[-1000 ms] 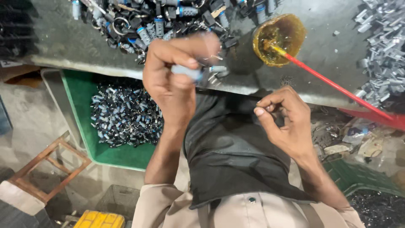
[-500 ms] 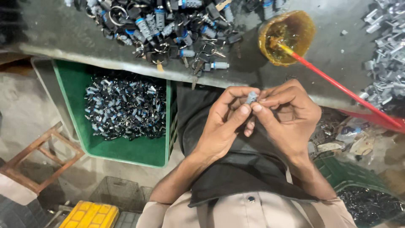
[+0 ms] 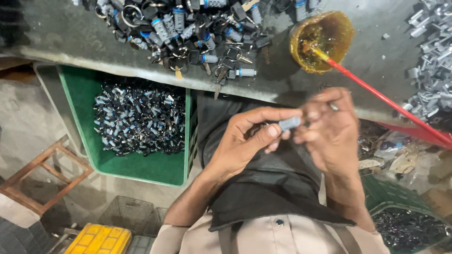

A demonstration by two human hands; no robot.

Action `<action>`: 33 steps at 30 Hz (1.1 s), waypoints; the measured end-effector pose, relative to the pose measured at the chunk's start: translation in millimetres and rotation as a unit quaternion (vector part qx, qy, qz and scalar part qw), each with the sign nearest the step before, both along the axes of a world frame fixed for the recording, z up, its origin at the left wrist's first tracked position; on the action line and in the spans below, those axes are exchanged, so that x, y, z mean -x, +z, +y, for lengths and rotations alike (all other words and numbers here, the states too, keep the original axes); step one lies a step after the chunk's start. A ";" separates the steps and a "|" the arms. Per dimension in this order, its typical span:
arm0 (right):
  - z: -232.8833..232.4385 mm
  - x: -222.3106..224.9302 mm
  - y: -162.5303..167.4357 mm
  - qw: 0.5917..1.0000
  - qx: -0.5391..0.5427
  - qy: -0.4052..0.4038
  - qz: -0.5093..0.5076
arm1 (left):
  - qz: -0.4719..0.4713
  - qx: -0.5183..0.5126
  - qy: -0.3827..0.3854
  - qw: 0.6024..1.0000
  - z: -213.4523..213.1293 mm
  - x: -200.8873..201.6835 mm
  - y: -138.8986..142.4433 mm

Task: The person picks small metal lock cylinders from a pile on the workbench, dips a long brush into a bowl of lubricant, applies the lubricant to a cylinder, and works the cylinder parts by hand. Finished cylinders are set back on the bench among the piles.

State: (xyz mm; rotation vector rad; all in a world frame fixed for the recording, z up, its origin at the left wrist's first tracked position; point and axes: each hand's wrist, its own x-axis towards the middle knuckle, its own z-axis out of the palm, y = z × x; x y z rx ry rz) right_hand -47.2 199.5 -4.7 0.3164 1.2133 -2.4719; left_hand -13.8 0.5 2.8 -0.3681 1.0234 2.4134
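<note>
My left hand (image 3: 245, 141) and my right hand (image 3: 329, 131) meet over my lap, below the edge of the grey workbench (image 3: 56, 33). Between them is a small grey-blue cylinder part (image 3: 289, 123); my left thumb and fingers pinch one end, and my right fingers touch the other end. My right hand is blurred, so its exact grip is unclear. A pile of similar small cylinders with keys and rings (image 3: 188, 28) lies on the bench above my hands.
A yellow cup of amber liquid (image 3: 322, 40) holds a red stick (image 3: 386, 101). Silver metal parts (image 3: 433, 70) lie at the right. A green crate (image 3: 136, 167) of dark parts sits under the bench at left, another green crate (image 3: 405, 221) at lower right, and a wooden stool (image 3: 33, 178).
My left hand came down from the bench pile with a cylinder and joined my right hand over my lap. Since half a second ago both hands hold the part lower and turned sideways.
</note>
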 end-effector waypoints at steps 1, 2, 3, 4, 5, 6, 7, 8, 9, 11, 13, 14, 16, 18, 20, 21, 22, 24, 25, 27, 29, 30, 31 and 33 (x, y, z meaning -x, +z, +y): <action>3.4 0.0 2.0 0.999 0.013 -0.035 -0.033 | 0.010 0.011 0.018 1.000 -0.9 1.0 1.2; 7.1 1.5 2.3 0.995 -0.061 -0.078 0.026 | 0.021 0.021 0.033 0.999 -0.8 2.9 1.3; 12.5 4.3 2.6 0.982 -0.141 -0.094 0.088 | 0.030 0.027 0.059 0.997 0.6 6.1 0.0; 18.3 7.0 2.4 0.958 -0.223 -0.115 0.142 | 0.039 0.031 0.083 0.995 3.1 10.4 -2.0; 25.9 11.5 1.8 0.925 -0.308 -0.107 0.196 | 0.048 0.035 0.103 0.993 6.5 15.8 -5.2; 34.2 16.3 1.3 0.881 -0.390 -0.097 0.248 | 0.025 0.012 0.116 0.993 10.9 22.5 -9.1; 42.9 19.8 1.3 0.829 -0.468 -0.084 0.296 | 0.002 -0.010 0.127 0.992 15.6 29.7 -13.5; 49.7 22.0 0.6 0.805 -0.495 -0.087 0.315 | -0.018 -0.032 0.140 0.990 20.0 37.2 -17.7; 56.3 24.1 -0.2 0.780 -0.522 -0.092 0.332 | -0.030 -0.060 0.141 0.988 24.1 43.4 -20.8; 63.8 25.1 -5.4 0.819 -0.472 -0.125 0.301 | -0.059 -0.113 0.158 0.979 30.5 51.9 -25.1; 70.6 21.9 -8.0 0.863 -0.403 -0.174 0.248 | -0.059 -0.139 0.164 0.975 33.0 54.0 -28.1; 73.0 19.5 -9.0 0.870 -0.392 -0.187 0.235 | -0.060 -0.153 0.163 0.973 33.5 52.9 -29.5; 75.0 15.2 -10.2 0.867 -0.396 -0.195 0.232 | -0.069 -0.173 0.154 0.970 33.4 48.0 -32.4; 72.1 13.5 -10.5 0.849 -0.422 -0.187 0.257 | -0.073 -0.187 0.143 0.969 34.3 43.9 -35.0; 65.7 15.6 -7.4 0.835 -0.445 -0.175 0.272 | -0.076 -0.191 0.139 0.969 36.5 42.3 -33.0; 61.4 17.9 -4.3 0.830 -0.456 -0.170 0.273 | -0.070 -0.208 0.142 0.965 37.9 42.9 -28.8; 56.5 17.1 2.4 0.826 -0.470 -0.171 0.262 | -0.064 -0.226 0.143 0.961 36.2 45.0 -22.9; 47.8 25.3 14.8 0.812 -0.495 -0.158 0.267 | -0.041 -0.241 0.136 0.960 29.8 47.2 -2.2; 46.0 34.3 21.9 0.802 -0.505 -0.148 0.285 | -0.024 -0.238 0.127 0.963 19.6 46.7 11.5; 43.0 45.0 41.5 0.812 -0.518 -0.091 0.255 | 0.137 -0.013 0.009 0.990 -13.6 43.8 35.8; 38.2 51.0 60.1 0.841 -0.516 -0.003 0.161 | 0.368 0.456 -0.178 0.791 -63.0 34.0 56.1; 34.4 53.0 66.8 0.835 -0.535 0.052 0.115 | 0.432 0.657 -0.234 0.571 -79.2 25.5 62.9; 31.6 54.0 72.9 0.824 -0.550 0.119 0.070 | 0.367 0.724 -0.248 0.529 -87.5 19.1 60.9; 20.0 60.7 70.3 0.812 -0.536 0.226 0.050 | 0.206 0.849 -0.251 0.416 -98.3 11.5 55.7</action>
